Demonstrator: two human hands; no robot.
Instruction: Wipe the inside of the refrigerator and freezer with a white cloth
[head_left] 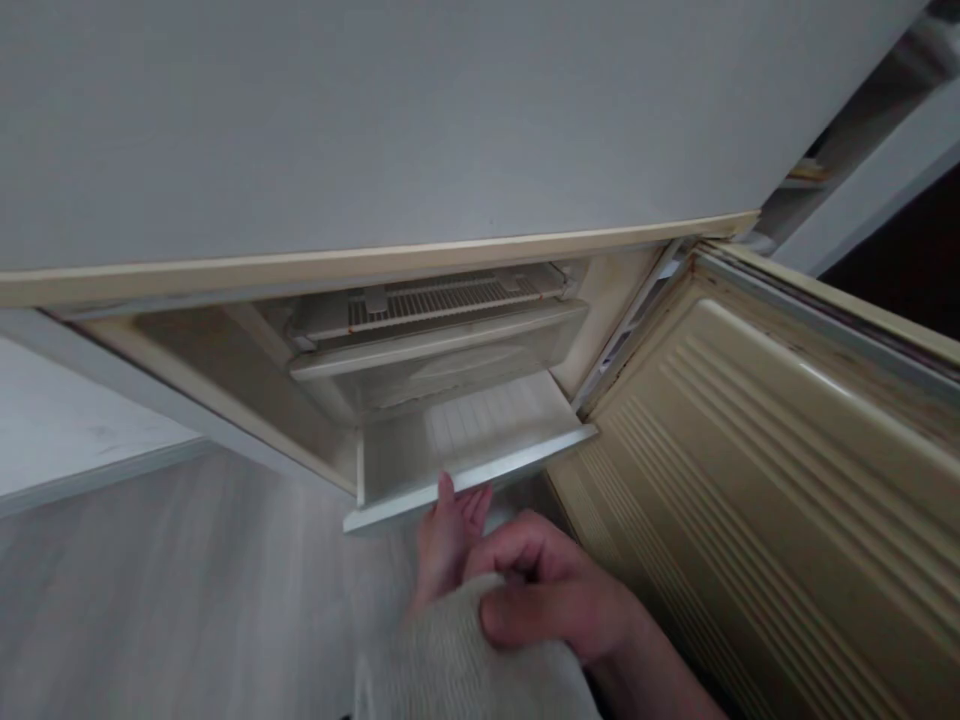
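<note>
A clear-bottomed freezer drawer (480, 430) with a pale front edge is pulled partly out of the freezer. My left hand (448, 535) is at its front, thumb against the edge and fingers below, closed on it. Close beside it, my right hand (555, 585) is curled round the light knitted sleeve (465, 660) on my left forearm, thumb on top. Part of my left wrist is covered by that sleeve and the right hand.
Above the drawer is a second drawer (442, 345), pushed in, and a wire rack (442, 305). The yellowed freezer door (750, 470) stands wide on the right. A large grey panel (375, 120) spans the top, and grey wood-look floor (210, 590) lies at left.
</note>
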